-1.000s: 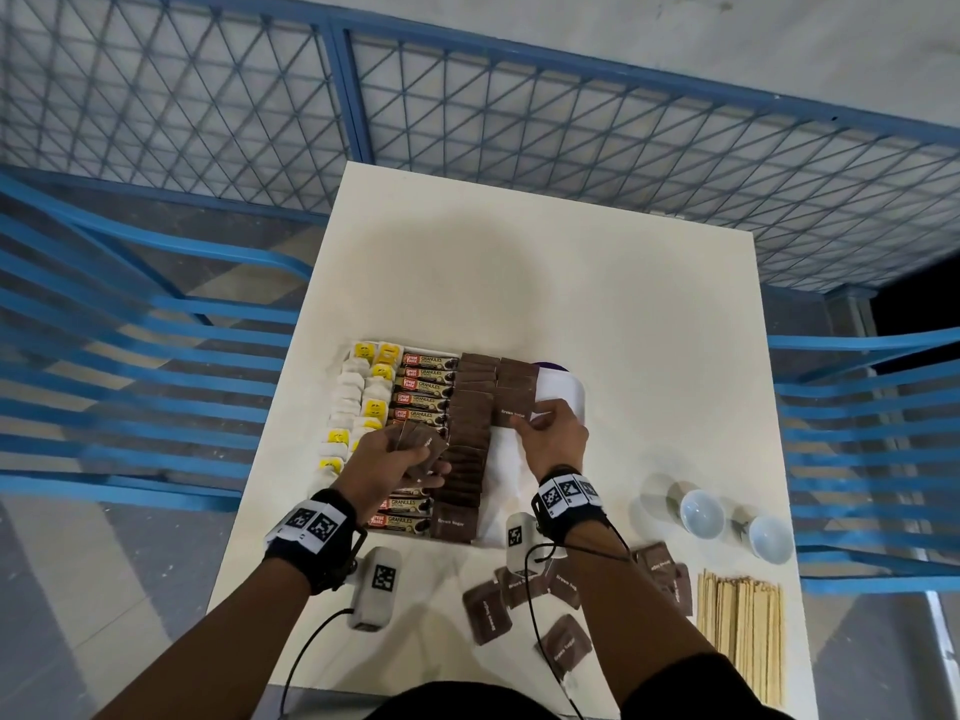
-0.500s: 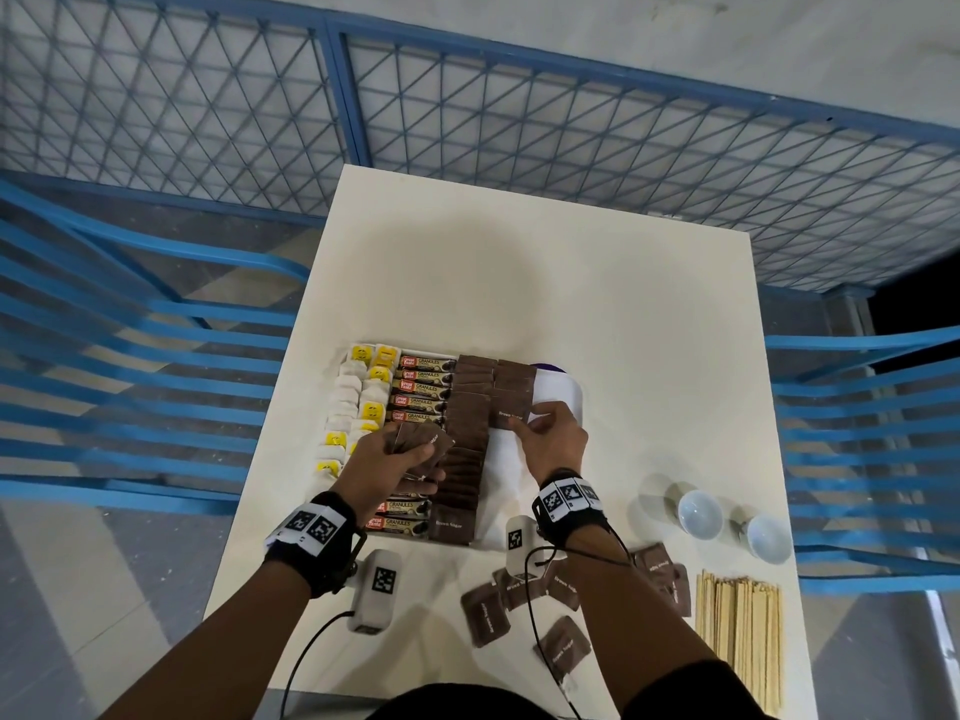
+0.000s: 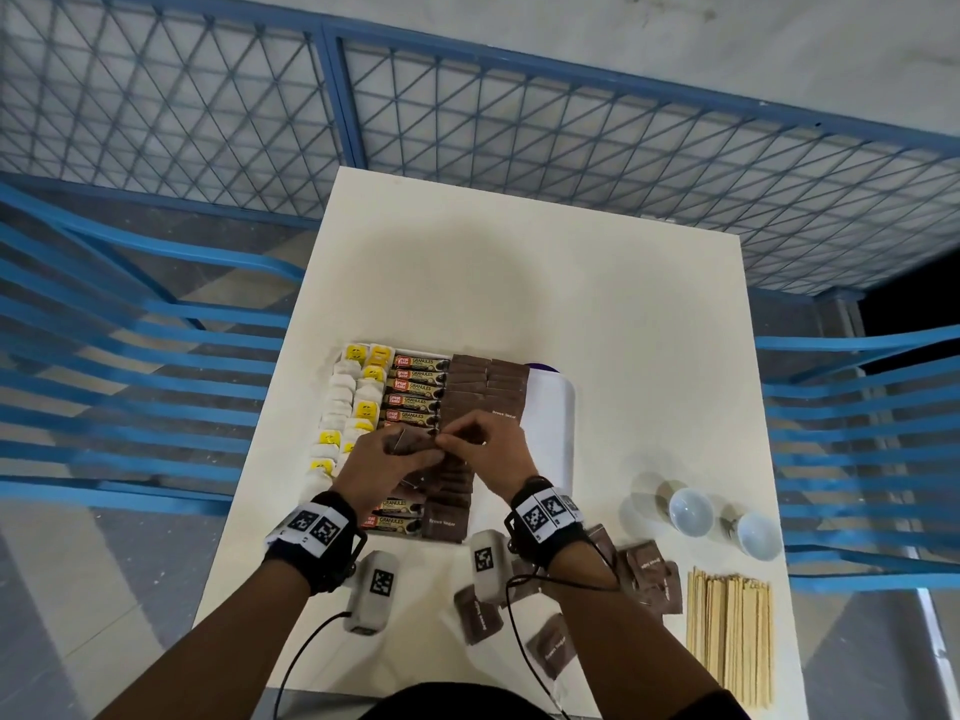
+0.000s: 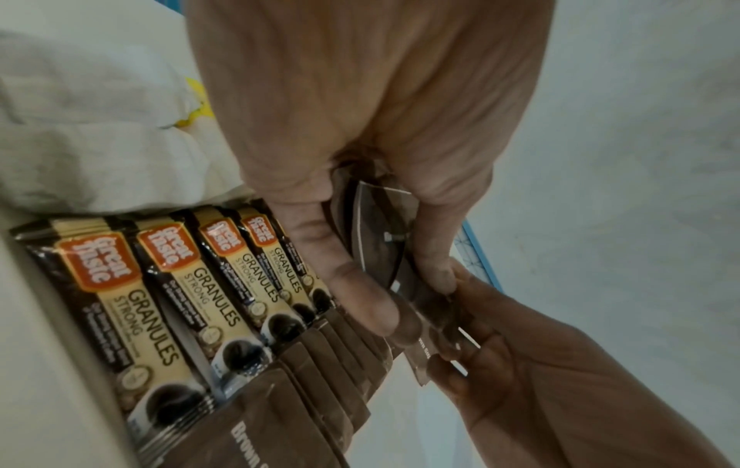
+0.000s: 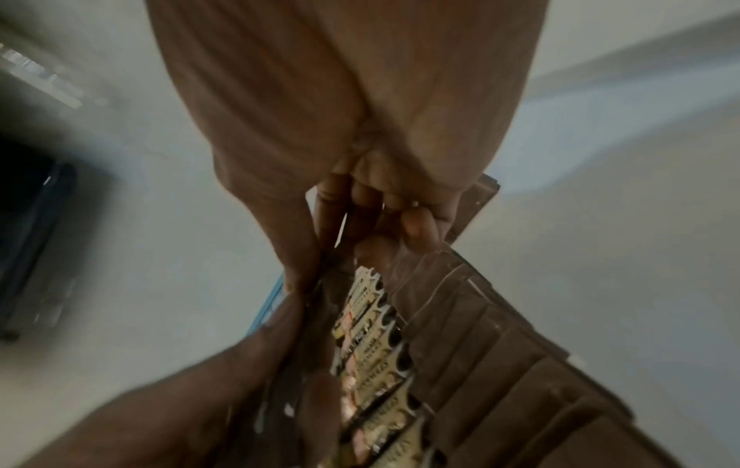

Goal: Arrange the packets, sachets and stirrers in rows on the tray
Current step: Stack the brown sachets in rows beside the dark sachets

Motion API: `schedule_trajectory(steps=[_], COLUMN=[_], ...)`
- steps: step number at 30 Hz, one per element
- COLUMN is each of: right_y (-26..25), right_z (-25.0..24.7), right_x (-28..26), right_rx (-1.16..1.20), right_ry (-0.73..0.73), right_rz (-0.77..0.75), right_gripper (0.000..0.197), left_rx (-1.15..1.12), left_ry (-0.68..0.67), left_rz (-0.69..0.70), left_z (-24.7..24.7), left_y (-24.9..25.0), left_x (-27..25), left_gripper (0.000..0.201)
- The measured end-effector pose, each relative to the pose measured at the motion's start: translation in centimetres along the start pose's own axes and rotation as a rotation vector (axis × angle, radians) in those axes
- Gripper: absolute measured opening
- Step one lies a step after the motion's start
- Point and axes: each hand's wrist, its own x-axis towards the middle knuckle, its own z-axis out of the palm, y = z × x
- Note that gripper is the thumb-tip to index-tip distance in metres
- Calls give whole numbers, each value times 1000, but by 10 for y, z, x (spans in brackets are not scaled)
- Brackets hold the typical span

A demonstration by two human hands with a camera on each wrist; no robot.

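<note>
A white tray [image 3: 551, 407] holds rows of tea bags [image 3: 343, 402], coffee granule sachets [image 3: 415, 387] and brown sugar packets [image 3: 470, 387]. My left hand [image 3: 387, 462] hovers over the tray's middle and grips a small stack of brown sugar packets [image 4: 380, 240] between thumb and fingers. My right hand [image 3: 485, 446] meets it from the right and pinches the end of one packet [image 4: 420, 357] in that stack. Several loose brown packets [image 3: 480, 618] lie on the table near me. A bundle of wooden stirrers [image 3: 727, 636] lies at the front right.
Two small white cups [image 3: 691, 511] stand on their sides right of the tray. The tray's right strip is bare white. The white table [image 3: 519, 283] is fenced by blue railings on the left, right and far side.
My right hand has moved left from the second brown packet column to the stack in my left hand and now pinches a packet there. The left hand has barely shifted.
</note>
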Motion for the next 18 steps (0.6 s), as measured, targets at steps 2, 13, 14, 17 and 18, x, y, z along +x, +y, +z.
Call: schedule_trajectory(steps=[2,13,14,17,18], right_y=[2,10,12,16,17], right_z=[-2,-4,-3,-1,-2], right_x=[0,-8,-8,-11,-11], right_rx=[85,113,95,14,6], right_ry=[44,174,139,46,42], right_rz=[29,110,130,153,143], right_gripper=[7,10,16,19,16], left_rx=[3,-4,-4,-1,2], left_ry=[11,23,31,45,43], left_rz=[14,19,24,26,25], left_z=[0,8,7,5,5], left_y=[1,-6,-7,-11,-12], left_x=[-2,-7,-7,-7,-6], left_gripper=[21,22,22,21,20])
